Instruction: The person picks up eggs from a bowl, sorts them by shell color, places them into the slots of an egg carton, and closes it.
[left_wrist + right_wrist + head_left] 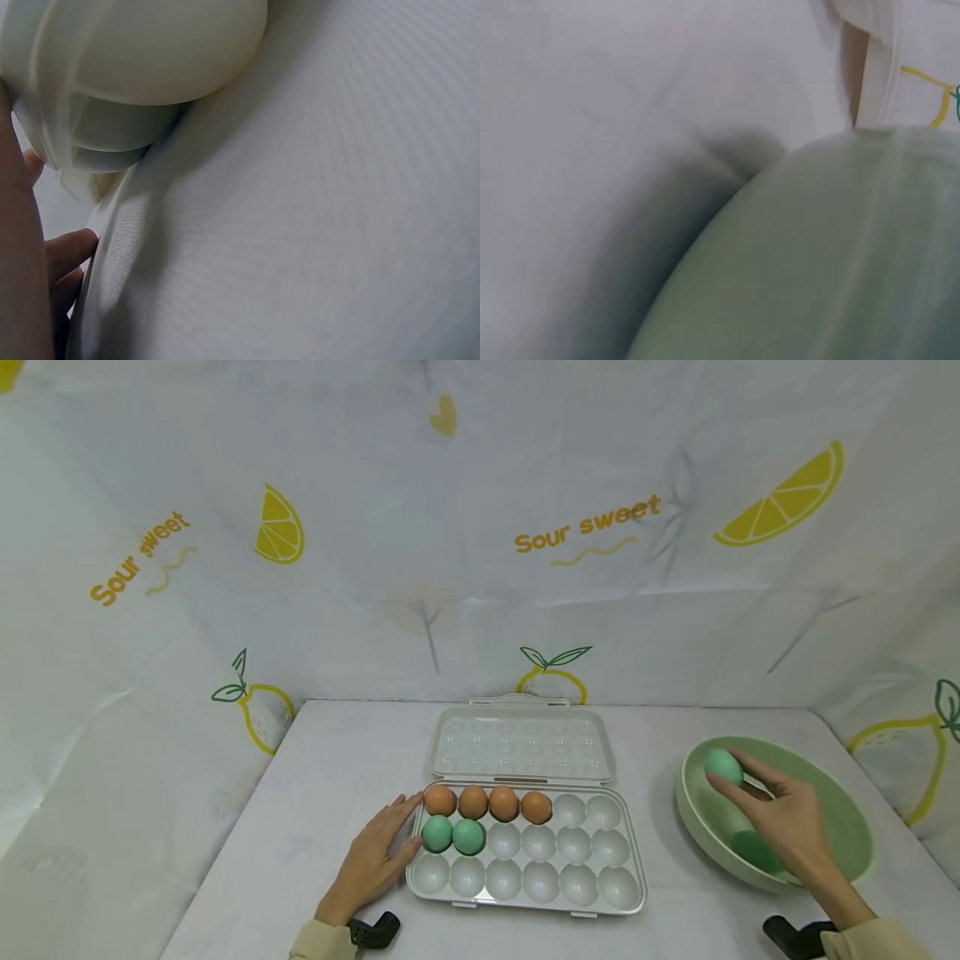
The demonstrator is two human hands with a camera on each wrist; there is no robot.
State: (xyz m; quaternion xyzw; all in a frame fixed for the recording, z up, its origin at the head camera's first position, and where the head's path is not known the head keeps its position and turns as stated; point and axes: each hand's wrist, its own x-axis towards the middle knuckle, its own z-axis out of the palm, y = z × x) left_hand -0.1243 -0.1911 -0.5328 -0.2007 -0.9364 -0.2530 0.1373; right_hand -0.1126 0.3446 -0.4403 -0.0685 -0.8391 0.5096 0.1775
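In the head view, my right hand [787, 822] pinches a green egg [723, 767] between thumb and fingers, above the light green bowl [851, 827]. Within the bowl is a darker green rounded patch [753, 852], partly behind the hand; I cannot tell if it is an egg or a shadow. A white egg tray [525, 906] lies mid-table, its back row holding several brown eggs [503, 803] from the left. Two green eggs [453, 836] fill the left end of the middle row. My left hand [372, 852] rests with extended fingers against the tray's left edge.
The tray's clear lid [522, 743] is folded back behind it on the white table [330, 752]. A white curtain [420, 552] with lemon prints hangs behind the table. The bowl's wall [795, 255] fills much of the right wrist view.
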